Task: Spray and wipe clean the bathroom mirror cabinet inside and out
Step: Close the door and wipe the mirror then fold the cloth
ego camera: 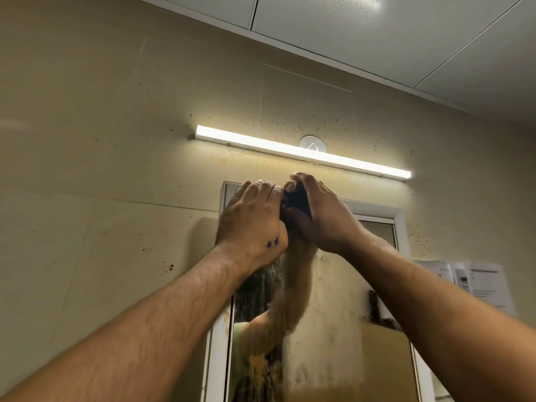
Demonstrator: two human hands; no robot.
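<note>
A dark cloth [295, 201] is pinched in both grips, left hand [252, 221] and right hand [324, 219], at the cabinet's [219, 343] top left corner, near the lamp [304, 153]; its mirror [330, 309] is streaked brown.

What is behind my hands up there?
The left hand and right hand cover the mirror cabinet's top edge. Between them shows a dark brown wad, likely a cloth. The glass behind them is hidden.

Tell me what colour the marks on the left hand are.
Dark blue: two small stars on the left hand, head view.
</note>
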